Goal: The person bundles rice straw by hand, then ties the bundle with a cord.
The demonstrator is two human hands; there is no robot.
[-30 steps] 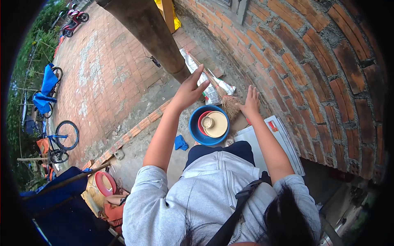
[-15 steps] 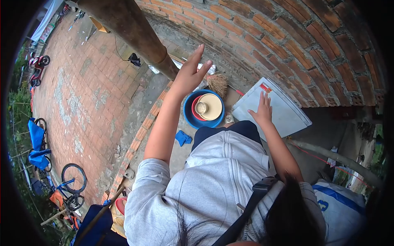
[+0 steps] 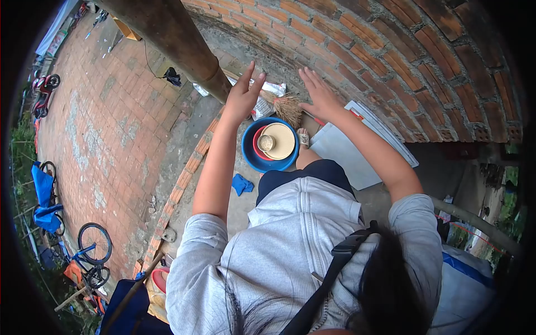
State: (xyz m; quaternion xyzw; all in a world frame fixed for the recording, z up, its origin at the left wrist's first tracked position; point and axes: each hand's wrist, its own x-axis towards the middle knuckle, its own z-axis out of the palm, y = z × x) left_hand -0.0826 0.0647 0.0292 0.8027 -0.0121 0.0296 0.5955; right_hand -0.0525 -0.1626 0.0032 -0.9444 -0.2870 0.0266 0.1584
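I'm holding my left hand [image 3: 240,101] and right hand [image 3: 325,103] up, palms bare, fingers released and gripping nothing. Below them, the red bowl [image 3: 256,147], beige dish [image 3: 285,140] and cup [image 3: 266,143] are already sitting together inside the blue basin [image 3: 248,157]. The broom [image 3: 288,109] is lying just beyond it. I can't tell whether anything is finished or left.

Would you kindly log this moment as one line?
left hand: raised, open, empty | right hand: raised, open, empty | blue basin: red bowl inside | broom: near basin | blue cloth: on ground
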